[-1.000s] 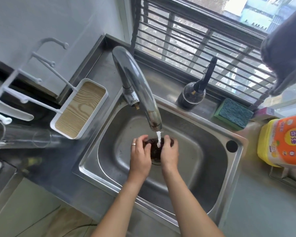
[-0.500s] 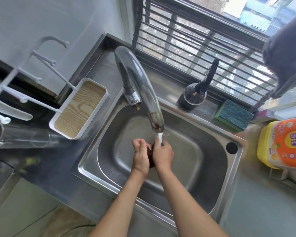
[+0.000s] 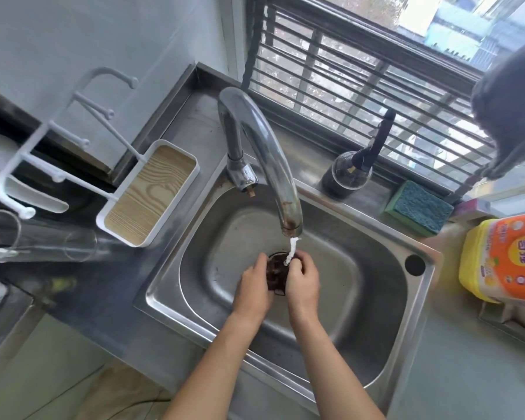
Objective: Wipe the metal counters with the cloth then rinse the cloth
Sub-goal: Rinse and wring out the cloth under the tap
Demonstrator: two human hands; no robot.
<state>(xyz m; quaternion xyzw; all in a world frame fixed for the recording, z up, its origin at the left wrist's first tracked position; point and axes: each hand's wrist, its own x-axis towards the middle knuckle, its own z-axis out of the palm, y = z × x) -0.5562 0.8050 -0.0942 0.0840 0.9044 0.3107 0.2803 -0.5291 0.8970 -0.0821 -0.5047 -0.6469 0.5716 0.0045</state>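
Both hands, left hand (image 3: 253, 285) and right hand (image 3: 304, 280), grip the bunched cloth (image 3: 275, 272) under running water, its long axis unclear

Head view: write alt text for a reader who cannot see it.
Two bare hands, left hand and right hand, hold a dark cloth bunched between them under water running from a curved chrome faucet, over the drain of a stainless steel sink. A green scrub sponge lies on the ledge by a barred window.
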